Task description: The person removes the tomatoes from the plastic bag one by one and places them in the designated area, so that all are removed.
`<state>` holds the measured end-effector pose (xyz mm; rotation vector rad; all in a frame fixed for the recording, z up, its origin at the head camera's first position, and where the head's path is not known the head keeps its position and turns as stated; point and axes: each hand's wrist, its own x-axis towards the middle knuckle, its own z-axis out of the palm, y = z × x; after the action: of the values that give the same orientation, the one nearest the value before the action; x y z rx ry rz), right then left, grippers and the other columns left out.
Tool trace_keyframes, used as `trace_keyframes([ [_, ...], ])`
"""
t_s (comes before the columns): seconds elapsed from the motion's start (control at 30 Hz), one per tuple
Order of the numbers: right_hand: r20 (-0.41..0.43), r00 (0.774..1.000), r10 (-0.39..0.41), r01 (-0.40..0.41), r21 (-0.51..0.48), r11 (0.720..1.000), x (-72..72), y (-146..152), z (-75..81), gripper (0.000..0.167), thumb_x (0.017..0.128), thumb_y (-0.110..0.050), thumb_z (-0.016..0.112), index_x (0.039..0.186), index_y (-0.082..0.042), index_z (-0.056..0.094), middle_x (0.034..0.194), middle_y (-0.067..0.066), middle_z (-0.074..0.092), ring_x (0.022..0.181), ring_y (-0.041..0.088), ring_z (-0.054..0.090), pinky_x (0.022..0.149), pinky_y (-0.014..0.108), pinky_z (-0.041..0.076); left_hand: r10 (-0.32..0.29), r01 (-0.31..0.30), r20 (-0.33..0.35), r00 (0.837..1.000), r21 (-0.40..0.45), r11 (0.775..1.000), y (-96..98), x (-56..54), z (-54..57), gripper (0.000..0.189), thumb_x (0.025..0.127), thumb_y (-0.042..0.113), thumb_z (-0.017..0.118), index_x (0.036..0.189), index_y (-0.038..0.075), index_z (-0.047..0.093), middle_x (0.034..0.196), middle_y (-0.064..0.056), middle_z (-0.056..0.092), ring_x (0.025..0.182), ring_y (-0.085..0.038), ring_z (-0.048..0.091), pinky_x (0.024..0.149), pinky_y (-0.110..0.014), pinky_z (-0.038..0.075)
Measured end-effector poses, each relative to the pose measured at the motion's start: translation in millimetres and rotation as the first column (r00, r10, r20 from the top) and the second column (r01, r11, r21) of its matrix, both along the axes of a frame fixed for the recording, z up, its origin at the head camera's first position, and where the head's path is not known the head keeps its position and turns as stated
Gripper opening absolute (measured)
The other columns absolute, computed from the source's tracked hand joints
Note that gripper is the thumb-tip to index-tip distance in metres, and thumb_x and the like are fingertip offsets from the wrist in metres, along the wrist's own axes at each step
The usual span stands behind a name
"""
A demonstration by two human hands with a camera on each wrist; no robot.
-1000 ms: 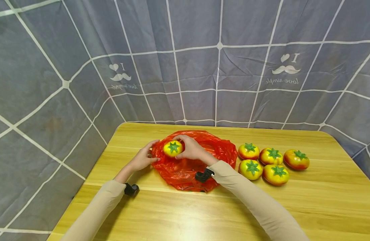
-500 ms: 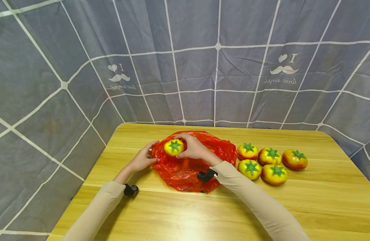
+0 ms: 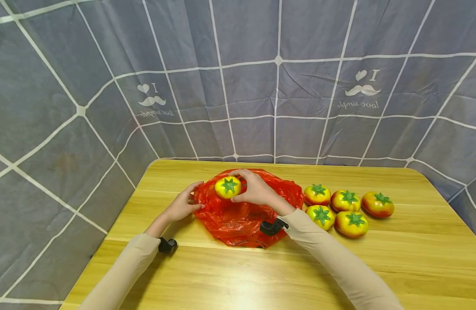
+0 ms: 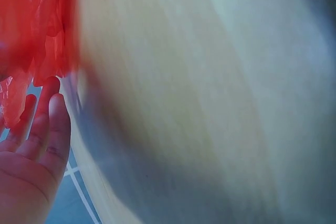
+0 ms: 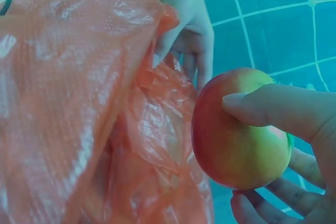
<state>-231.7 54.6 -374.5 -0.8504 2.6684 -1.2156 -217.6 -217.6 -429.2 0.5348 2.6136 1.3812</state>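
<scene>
My right hand point(image 3: 253, 189) grips a yellow-and-red tomato point(image 3: 228, 187) with a green star-shaped leaf top, fingers and thumb around its side. In the head view it hangs over the left part of a crumpled red plastic bag point(image 3: 242, 224). The right wrist view shows the tomato point(image 5: 241, 135) beside the bag point(image 5: 58, 103), with the thumb pressed on its skin. At the bag's left edge, my left hand point(image 3: 181, 204) holds the rim between thumb and fingers. Its fingertips reach the red film in the left wrist view, partly hidden by it.
Several similar tomatoes point(image 3: 351, 224) stand in a group just right of the bag on the wooden table point(image 3: 230, 275). A grey curtain point(image 3: 253, 137) with white grid lines rises behind the table and along its left side.
My right hand and the tomato have shifted right and slightly up in the head view. The left hand stays at the bag's left edge, and the other tomatoes keep their places.
</scene>
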Motion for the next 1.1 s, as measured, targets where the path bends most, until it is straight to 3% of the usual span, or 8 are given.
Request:
trace_keyframes([
  [0.27,-0.028,1.0,0.001,-0.001,0.021,1.0,5.6,14.1,6.1,0.068,0.073,-0.014,0.083,0.134,-0.009,0.053,0.129,0.01,0.057,0.115,0.027,0.054,0.097,0.045,0.051,0.001,-0.001,-0.021,1.0,-0.021,1.0,-1.0,0.4,-0.3,0.073,0.085,-0.002,0.066,0.147,-0.003,0.028,0.138,-0.028,0.043,0.099,-0.035,0.061,0.087,-0.045,0.056],
  [0.67,-0.076,0.997,0.006,-0.002,0.052,0.999,14.2,38.5,22.4,0.067,0.072,-0.015,0.083,0.133,-0.012,0.053,0.129,0.009,0.056,0.114,0.027,0.054,0.097,0.048,0.05,-0.01,0.009,-0.032,0.999,-0.018,1.0,-1.6,0.0,0.4,0.071,0.085,-0.004,0.065,0.146,-0.006,0.027,0.133,-0.031,0.044,0.097,-0.035,0.062,0.081,-0.039,0.058],
  [0.9,-0.133,0.991,0.003,0.006,0.065,0.998,18.0,54.3,21.2,0.066,0.07,-0.013,0.084,0.129,-0.01,0.056,0.127,0.009,0.058,0.114,0.027,0.055,0.097,0.048,0.05,-0.005,0.005,-0.021,1.0,-0.004,1.0,0.2,-0.7,0.1,0.072,0.085,-0.005,0.065,0.146,-0.005,0.027,0.133,-0.03,0.045,0.097,-0.035,0.062,0.079,-0.034,0.058],
  [1.1,-0.161,0.987,-0.011,0.025,0.089,0.996,22.5,72.6,16.5,0.066,0.069,-0.014,0.084,0.128,-0.01,0.056,0.125,0.01,0.059,0.111,0.027,0.056,0.093,0.048,0.052,-0.005,0.004,-0.028,1.0,-0.016,1.0,0.1,-0.8,0.7,0.072,0.085,-0.005,0.065,0.146,-0.005,0.028,0.132,-0.03,0.045,0.097,-0.035,0.062,0.081,-0.038,0.058],
])
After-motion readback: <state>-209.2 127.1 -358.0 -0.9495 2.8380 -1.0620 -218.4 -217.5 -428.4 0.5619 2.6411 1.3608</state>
